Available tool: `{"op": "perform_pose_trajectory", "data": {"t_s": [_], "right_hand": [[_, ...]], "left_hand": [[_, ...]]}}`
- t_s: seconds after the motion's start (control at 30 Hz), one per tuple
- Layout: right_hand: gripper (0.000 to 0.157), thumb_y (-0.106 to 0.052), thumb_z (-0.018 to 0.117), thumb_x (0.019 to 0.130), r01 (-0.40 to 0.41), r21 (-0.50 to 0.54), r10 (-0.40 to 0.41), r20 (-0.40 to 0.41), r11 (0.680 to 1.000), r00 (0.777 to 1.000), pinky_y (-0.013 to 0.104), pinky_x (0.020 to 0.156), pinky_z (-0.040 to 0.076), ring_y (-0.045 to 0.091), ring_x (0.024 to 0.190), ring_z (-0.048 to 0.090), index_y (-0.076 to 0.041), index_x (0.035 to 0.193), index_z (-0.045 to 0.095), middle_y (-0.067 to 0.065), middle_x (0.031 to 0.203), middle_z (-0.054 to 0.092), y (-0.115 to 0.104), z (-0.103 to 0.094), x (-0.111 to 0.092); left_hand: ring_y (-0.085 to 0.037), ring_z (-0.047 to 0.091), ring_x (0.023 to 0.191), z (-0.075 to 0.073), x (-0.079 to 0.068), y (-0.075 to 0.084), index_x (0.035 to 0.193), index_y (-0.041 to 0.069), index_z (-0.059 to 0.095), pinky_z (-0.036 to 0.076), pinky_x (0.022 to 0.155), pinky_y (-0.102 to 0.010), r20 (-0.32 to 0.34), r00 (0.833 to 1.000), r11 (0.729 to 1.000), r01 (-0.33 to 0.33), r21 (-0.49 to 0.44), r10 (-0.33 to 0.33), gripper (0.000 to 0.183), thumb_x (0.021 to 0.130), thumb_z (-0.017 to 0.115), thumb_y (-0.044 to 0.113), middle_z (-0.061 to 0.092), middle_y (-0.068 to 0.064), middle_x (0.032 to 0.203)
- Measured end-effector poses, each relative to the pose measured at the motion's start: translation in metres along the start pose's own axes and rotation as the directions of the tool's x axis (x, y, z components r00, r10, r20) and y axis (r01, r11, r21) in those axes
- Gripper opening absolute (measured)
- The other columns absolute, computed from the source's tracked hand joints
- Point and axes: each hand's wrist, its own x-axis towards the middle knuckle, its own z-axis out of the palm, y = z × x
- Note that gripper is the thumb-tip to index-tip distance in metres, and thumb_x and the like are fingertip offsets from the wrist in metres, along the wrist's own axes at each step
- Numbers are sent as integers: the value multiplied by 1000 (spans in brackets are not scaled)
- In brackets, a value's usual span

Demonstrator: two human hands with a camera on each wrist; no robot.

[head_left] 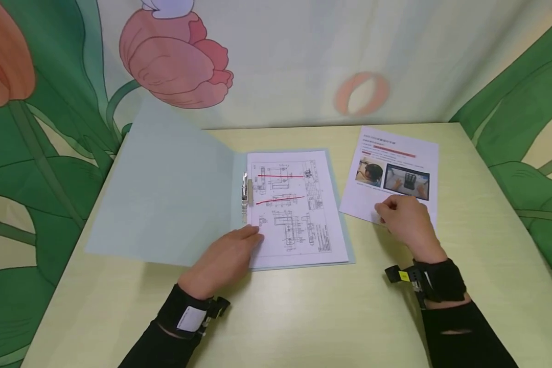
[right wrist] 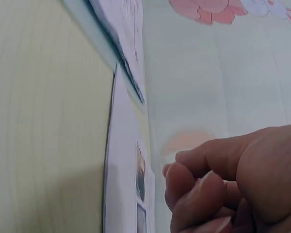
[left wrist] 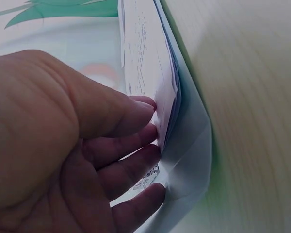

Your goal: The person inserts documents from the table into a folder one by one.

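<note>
My left hand point(head_left: 221, 260) rests at the lower left corner of the stack of printed drawings point(head_left: 294, 204) in a light blue folder point(head_left: 165, 199). In the left wrist view its fingers point(left wrist: 131, 160) touch the sheets near the folder's spine. A metal lever clip point(head_left: 245, 191) is at the stack's left edge. My right hand point(head_left: 409, 222), fingers curled and holding nothing visible, hovers over the lower part of a printed sheet point(head_left: 372, 138) with two photos. In the right wrist view that hand point(right wrist: 223, 184) is apart from the paper.
The folder's cover stands tilted open to the left. Both papers are on a pale wooden table point(head_left: 303, 322). Behind the table hangs a curtain point(head_left: 285, 66) with printed flowers and leaves.
</note>
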Motion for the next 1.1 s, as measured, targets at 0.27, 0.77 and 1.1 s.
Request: {"op": "perform_pose_trajectory", "data": {"t_s": [0.27,0.77,1.1], "right_hand": [[36,-30,53,96,-128,-120,112,-128,985,985,37,51,37,32,66,54,2,90,67,21,81,66,30,-17,0],[96,-62,68,78,-279,-248,285,-12,928,958,42,48,39,43,75,54,19,120,39,36,93,53,67,-29,-3],[79,-46,71,83,-357,-173,356,-39,918,934,47,59,41,53,91,52,16,121,41,39,107,54,77,-39,1]], "left_hand": [[-27,53,123,0,0,-1,123,0,62,46,102,-41,-2,1000,999,10,-46,-10,33,90,58,5,63,-15,127],[-26,54,122,-1,2,-1,121,-2,63,47,100,-40,-20,1000,998,9,-69,-10,33,88,61,4,64,-15,125],[-27,55,121,-1,3,1,120,-2,63,48,100,-41,-44,999,997,-6,-73,2,33,88,62,3,65,-16,124]]}}
